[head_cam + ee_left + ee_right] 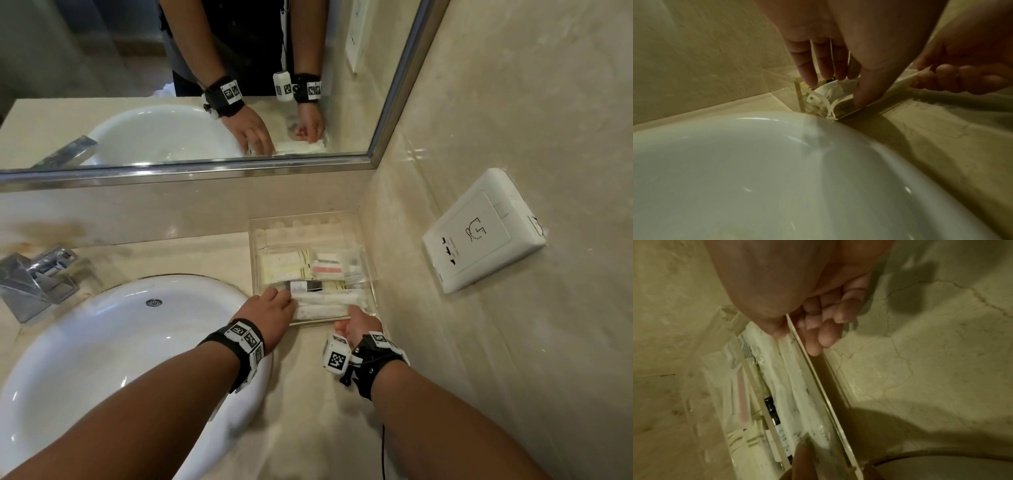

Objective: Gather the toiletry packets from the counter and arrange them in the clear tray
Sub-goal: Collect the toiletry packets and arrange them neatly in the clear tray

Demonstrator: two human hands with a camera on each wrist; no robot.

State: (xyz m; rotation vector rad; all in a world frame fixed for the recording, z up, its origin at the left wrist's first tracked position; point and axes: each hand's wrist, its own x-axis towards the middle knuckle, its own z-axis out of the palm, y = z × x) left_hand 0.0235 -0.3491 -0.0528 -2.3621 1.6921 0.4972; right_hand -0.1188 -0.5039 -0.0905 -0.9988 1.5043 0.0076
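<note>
The clear tray (369,270) sits in the counter's back right corner with several toiletry packets inside: yellowish ones (284,267), a pink one (328,269), a black-labelled one (306,286) and long white ones (325,303) along the near wall. My left hand (281,298) is at the tray's near left corner. Its straight fingers (809,78) reach down onto the white packets (833,91), thumb against the near wall (875,106). My right hand (352,315) pinches the near wall (813,369) at its right end, thumb inside, fingers (824,337) curled outside.
A white sink (102,342) lies just left of the tray, its rim touching the tray's corner, with a chrome faucet (37,277) behind. A mirror (205,102) covers the back wall. A white socket plate (479,233) is on the right wall. Bare counter (325,428) lies in front.
</note>
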